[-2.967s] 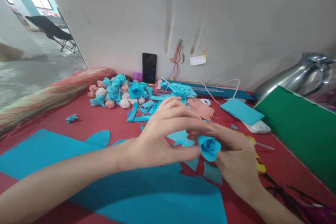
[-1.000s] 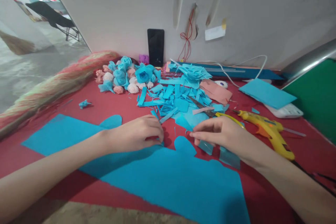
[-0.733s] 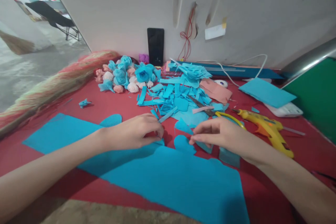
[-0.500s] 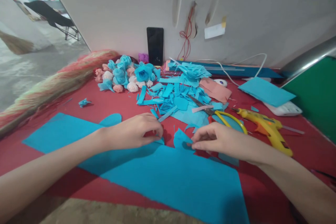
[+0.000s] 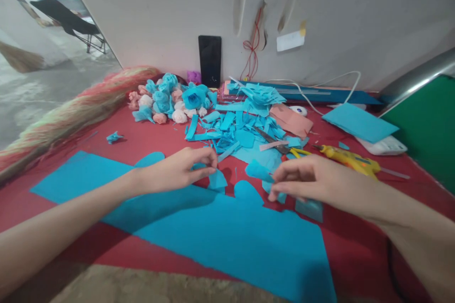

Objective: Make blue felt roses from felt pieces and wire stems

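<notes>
My left hand (image 5: 188, 165) is curled, thumb and fingers closing on a small blue paper petal (image 5: 217, 180) that shows behind and below the thumb. My right hand (image 5: 302, 177) holds another blue paper petal (image 5: 259, 169) at its fingertips, partly hidden by the fingers. Between the hands, a rounded blue paper piece (image 5: 248, 193) lies at the upper edge of a large blue paper sheet (image 5: 227, 227). More blue pieces (image 5: 280, 195) lie under my right fingertips. Another rounded blue piece (image 5: 151, 158) shows behind my left wrist.
Paper flowers (image 5: 161, 99) are heaped at the back left. Blue scraps (image 5: 227, 128) pile up mid-table, beside yellow-handled scissors (image 5: 296, 152). A yellow glue gun (image 5: 350, 158) lies right, partly behind my right hand. A black phone (image 5: 210, 61) leans on the wall.
My right hand has moved slightly right and up, lifting a petal away from the sheet's edge. My left hand has risen a little, and a petal shows below its thumb.
</notes>
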The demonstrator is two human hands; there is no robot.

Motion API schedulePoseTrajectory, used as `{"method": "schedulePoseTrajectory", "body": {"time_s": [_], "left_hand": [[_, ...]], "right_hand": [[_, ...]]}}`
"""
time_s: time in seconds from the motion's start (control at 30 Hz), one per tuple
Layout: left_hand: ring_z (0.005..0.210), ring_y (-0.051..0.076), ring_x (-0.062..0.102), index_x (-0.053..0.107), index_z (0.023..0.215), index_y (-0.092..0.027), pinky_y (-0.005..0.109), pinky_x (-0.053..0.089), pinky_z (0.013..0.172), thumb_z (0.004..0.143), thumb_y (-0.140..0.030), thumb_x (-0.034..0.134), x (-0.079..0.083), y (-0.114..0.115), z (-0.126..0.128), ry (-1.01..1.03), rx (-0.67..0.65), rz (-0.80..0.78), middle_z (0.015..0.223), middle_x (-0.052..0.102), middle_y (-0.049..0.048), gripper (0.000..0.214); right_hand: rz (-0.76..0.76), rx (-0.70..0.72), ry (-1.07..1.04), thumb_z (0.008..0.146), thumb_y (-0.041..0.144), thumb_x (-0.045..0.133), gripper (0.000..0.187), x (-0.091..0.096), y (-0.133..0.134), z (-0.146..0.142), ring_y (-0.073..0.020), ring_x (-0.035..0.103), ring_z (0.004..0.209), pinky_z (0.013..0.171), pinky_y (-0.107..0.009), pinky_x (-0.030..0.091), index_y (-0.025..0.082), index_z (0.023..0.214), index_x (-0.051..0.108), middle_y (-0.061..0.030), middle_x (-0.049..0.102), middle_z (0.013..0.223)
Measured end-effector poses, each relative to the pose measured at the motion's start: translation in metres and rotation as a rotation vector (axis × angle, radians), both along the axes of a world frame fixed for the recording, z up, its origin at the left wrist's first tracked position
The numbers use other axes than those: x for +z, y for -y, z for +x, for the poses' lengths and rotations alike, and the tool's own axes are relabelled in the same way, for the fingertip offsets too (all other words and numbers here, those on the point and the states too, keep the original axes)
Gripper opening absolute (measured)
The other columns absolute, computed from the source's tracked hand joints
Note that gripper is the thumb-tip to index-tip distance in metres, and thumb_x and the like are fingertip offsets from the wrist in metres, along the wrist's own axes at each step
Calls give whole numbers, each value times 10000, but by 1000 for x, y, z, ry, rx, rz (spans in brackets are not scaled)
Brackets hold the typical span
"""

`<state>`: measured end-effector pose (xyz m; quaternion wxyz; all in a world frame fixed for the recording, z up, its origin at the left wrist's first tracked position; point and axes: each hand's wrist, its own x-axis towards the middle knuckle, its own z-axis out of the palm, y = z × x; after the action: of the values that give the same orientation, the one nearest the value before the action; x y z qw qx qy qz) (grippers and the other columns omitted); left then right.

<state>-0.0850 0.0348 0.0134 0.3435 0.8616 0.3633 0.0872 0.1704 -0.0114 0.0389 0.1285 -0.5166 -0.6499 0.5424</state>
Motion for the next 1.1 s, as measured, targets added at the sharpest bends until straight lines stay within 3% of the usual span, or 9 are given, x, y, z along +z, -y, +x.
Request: {"method": "schedulePoseTrajectory", "body": {"time_s": [0.13,0.23,0.37,0.57,0.73,0.8,1.0,1.1], "left_hand": [[718,112,556,483,876,-172,206,438,627,866,-297,414,2,1,0,77,36,-61,815,585,18,144],[652,101,559,491,950,-179,184,435,547,875,-248,360,2,11,5,119,-16,-134,771,594,8,166],[828,129,597,523,1018,-194,213,472,689,822,-196,452,0,31,22,199,-64,-177,900,628,25,209],[749,142,623,461,1124,-197,268,492,711,751,-178,520,-4,44,53,273,69,-176,791,668,-4,378],[727,147,627,434,1170,-164,261,492,650,755,-220,564,-4,41,70,296,133,-258,845,674,32,439],[779,150,626,408,1184,-160,262,488,689,766,-208,566,-7,43,73,326,84,-189,870,674,36,449],[923,235,543,514,1100,-162,391,385,789,843,-207,478,-29,57,78,21,-278,429,1019,638,73,263],[881,219,536,520,1089,-156,386,343,773,844,-207,487,-39,60,80,1,-308,571,978,653,48,253]], "right_hand": [[135,-110,16,762,428,592,235,11,10,14,-135,625,590,508,-177,485,204,690,600,-8,665,670],[197,-222,3,739,441,626,255,7,19,18,-139,617,573,532,-186,493,194,675,625,-11,638,603],[159,-315,-83,708,422,644,250,-6,30,12,-173,639,612,548,-227,518,175,740,648,-36,663,638],[166,-349,-201,639,307,669,100,-19,33,-1,-169,631,766,618,-215,518,208,635,686,-22,670,820],[161,-411,-247,631,238,695,42,-25,35,1,-136,608,616,508,-189,482,200,640,711,-9,663,702],[183,-494,-275,630,242,717,41,-24,35,9,-127,603,587,501,-186,478,207,651,718,-6,665,671],[291,-790,-452,552,257,778,110,-17,32,37,-116,641,727,632,-143,503,307,626,714,22,690,713],[286,-847,-483,525,241,788,120,-22,30,42,-111,642,697,618,-133,507,288,606,713,15,690,695]]}}
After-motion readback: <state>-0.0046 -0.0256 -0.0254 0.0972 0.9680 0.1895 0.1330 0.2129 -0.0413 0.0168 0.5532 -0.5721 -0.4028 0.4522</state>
